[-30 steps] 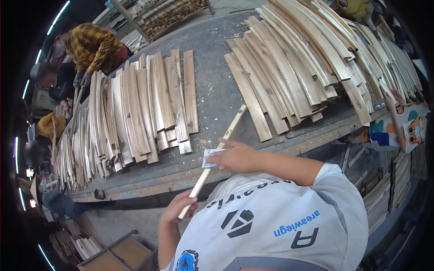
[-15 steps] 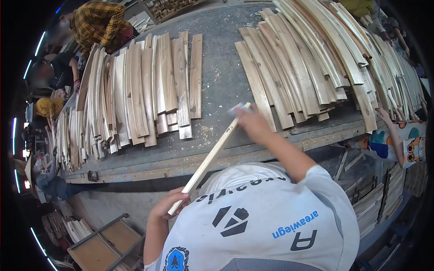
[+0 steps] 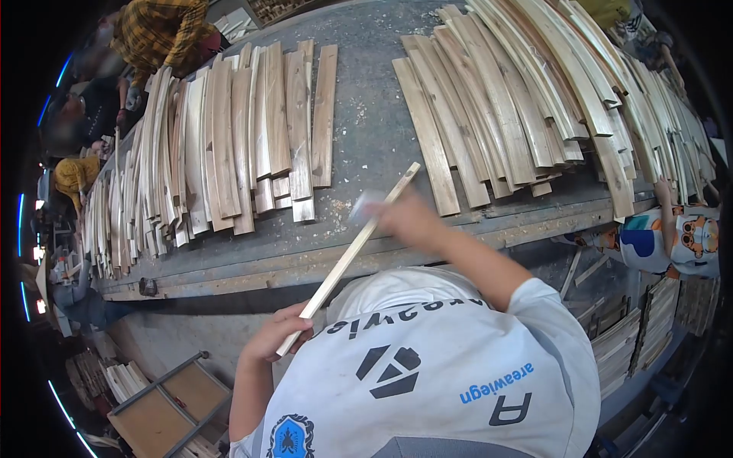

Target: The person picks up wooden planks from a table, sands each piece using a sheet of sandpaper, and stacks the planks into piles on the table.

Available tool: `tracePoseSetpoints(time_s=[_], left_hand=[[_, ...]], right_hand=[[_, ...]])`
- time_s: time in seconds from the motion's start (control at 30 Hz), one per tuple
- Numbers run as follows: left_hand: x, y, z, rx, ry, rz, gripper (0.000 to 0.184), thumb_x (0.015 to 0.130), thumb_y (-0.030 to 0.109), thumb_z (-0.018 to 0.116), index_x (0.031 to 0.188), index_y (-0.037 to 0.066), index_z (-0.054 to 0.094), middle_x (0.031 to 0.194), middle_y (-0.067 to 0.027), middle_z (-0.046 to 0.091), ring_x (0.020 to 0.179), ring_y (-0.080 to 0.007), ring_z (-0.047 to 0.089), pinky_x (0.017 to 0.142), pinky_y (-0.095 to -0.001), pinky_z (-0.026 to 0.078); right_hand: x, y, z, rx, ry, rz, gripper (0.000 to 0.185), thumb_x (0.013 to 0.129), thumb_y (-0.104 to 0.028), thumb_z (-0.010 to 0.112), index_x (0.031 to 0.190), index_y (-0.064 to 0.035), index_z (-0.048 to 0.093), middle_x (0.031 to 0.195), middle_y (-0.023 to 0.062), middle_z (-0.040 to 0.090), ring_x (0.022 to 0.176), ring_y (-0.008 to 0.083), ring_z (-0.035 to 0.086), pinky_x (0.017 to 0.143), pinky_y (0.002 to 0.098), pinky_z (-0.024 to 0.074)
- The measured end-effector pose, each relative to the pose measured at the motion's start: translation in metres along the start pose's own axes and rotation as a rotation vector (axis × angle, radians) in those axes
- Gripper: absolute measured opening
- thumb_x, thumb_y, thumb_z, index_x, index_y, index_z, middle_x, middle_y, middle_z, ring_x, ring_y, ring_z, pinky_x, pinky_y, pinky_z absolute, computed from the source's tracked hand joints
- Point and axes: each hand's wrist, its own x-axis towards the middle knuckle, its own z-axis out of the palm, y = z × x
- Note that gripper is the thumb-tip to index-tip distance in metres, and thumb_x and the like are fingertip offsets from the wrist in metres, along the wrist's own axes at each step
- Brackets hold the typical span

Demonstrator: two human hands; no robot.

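My left hand (image 3: 281, 334) is closed around the lower end of a narrow wooden strip (image 3: 343, 263), close to my shirt. The strip slants up and away to the right over the table's front edge. Around its upper part is my right hand (image 3: 411, 223), smeared by motion, with the fingers bent. A small pale, whitish-grey piece (image 3: 363, 208) sticks out from those fingers against the strip; its kind is too blurred to tell. The strip's far end shows just above the right hand.
Curved wooden slats (image 3: 237, 145) lie side by side on the grey table (image 3: 359, 114) at left, and another pile of slats (image 3: 489, 107) at right. Wood chips dot the surface. Other people work at the left, including a plaid sleeve (image 3: 183, 34); a co-worker's arm (image 3: 666, 217) shows at right.
My right hand has slid down along the strip toward me with the pale piece, baring the strip's far end. My left hand keeps its hold. The whole view has shifted slightly.
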Motion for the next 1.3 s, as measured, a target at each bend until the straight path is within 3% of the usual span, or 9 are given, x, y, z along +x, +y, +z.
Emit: tracePoseSetpoints(time_s=[0.13,0.17,0.23,0.37,0.47,0.6,0.93,1.1,1.3], left_hand=[[0.006,-0.015,-0.004,-0.105,0.001,-0.042,0.057,0.085,0.027,0.063,0.134,0.001,0.048,0.069,-0.0035,0.052,0.051,-0.0059,0.046,0.036,-0.0185,0.035],[0.004,-0.019,-0.008,-0.162,0.006,-0.092,0.062,0.085,0.028,0.063,0.138,0.002,0.044,0.069,-0.0037,0.051,0.052,-0.0062,0.047,0.036,-0.0184,0.035],[0.004,-0.031,-0.009,-0.459,-0.069,-0.158,0.069,0.084,0.029,0.062,0.143,0.003,0.037,0.067,-0.0047,0.05,0.049,-0.0075,0.046,0.035,-0.0186,0.035],[0.016,-0.049,0.0,-0.763,-0.203,-0.105,0.084,0.082,0.035,0.062,0.149,0.004,0.024,0.064,-0.0077,0.048,0.041,-0.0114,0.043,0.033,-0.0208,0.036],[0.028,-0.038,0.015,-0.743,-0.31,0.066,0.086,0.081,0.037,0.062,0.149,0.002,0.021,0.064,-0.0085,0.048,0.04,-0.0122,0.044,0.033,-0.0218,0.036],[0.061,0.036,0.062,-0.723,-0.533,0.264,0.083,0.084,0.038,0.062,0.147,-0.001,0.025,0.065,-0.0077,0.05,0.039,-0.0099,0.047,0.034,-0.0209,0.034],[0.206,0.295,0.332,0.195,-0.206,0.771,0.051,0.091,0.043,0.058,0.122,0.005,0.045,0.076,-0.0011,0.054,0.054,-0.0074,0.053,0.044,-0.0206,0.042],[0.228,0.313,0.424,0.444,-0.35,0.69,0.081,0.094,0.049,0.053,0.153,0.006,0.016,0.134,-0.0086,0.048,0.107,-0.0164,0.055,0.087,-0.0348,0.044],[0.219,0.306,0.429,0.465,-0.29,0.833,0.052,0.096,0.04,0.052,0.134,0.005,0.049,0.129,-0.0071,0.053,0.105,-0.016,0.056,0.084,-0.032,0.046]], right_hand=[[0.006,0.011,-0.029,-0.345,0.112,0.059,0.044,0.093,-0.014,0.047,0.136,-0.0093,0.051,0.134,0.0105,0.056,0.119,0.0305,0.055,0.108,0.0396,0.0366],[-0.001,-0.041,-0.018,0.148,-0.043,0.416,0.043,0.091,-0.016,0.049,0.133,-0.0103,0.054,0.131,0.0107,0.058,0.119,0.0312,0.055,0.107,0.0409,0.0368],[-0.015,-0.031,0.021,-0.256,-0.115,-0.45,0.043,0.087,-0.018,0.053,0.13,-0.0121,0.058,0.13,0.0128,0.059,0.116,0.0301,0.056,0.108,0.0403,0.0358],[0.003,0.039,-0.032,-0.264,0.175,0.172,0.046,0.094,-0.019,0.049,0.139,-0.01,0.047,0.13,0.0148,0.058,0.12,0.0291,0.055,0.114,0.0487,0.0241],[-0.023,0.005,-0.085,-0.236,0.695,-0.025,0.047,0.099,-0.013,0.039,0.144,0.0015,0.035,0.132,0.0151,0.058,0.119,0.0318,0.055,0.114,0.0488,0.0223],[-0.086,-0.048,-0.122,-0.172,0.813,-0.345,0.049,0.099,-0.012,0.04,0.144,0.0076,0.031,0.13,0.0219,0.057,0.117,0.0372,0.057,0.112,0.0467,0.0272],[-0.223,-0.065,-0.174,-0.219,1.061,-0.312,0.055,0.103,-0.024,0.036,0.143,0.0138,0.028,0.127,0.0264,0.057,0.117,0.029,0.058,0.097,0.0339,0.0431],[-0.271,-0.051,-0.195,-0.279,1.198,-0.183,0.053,0.103,-0.02,0.037,0.142,0.0141,0.03,0.127,0.0266,0.057,0.115,0.0288,0.058,0.097,0.0331,0.0423],[-0.289,-0.029,-0.214,-0.166,1.235,-0.093,0.051,0.103,-0.019,0.037,0.143,0.013,0.03,0.124,0.0257,0.058,0.109,0.0264,0.06,0.095,0.0311,0.0429]])
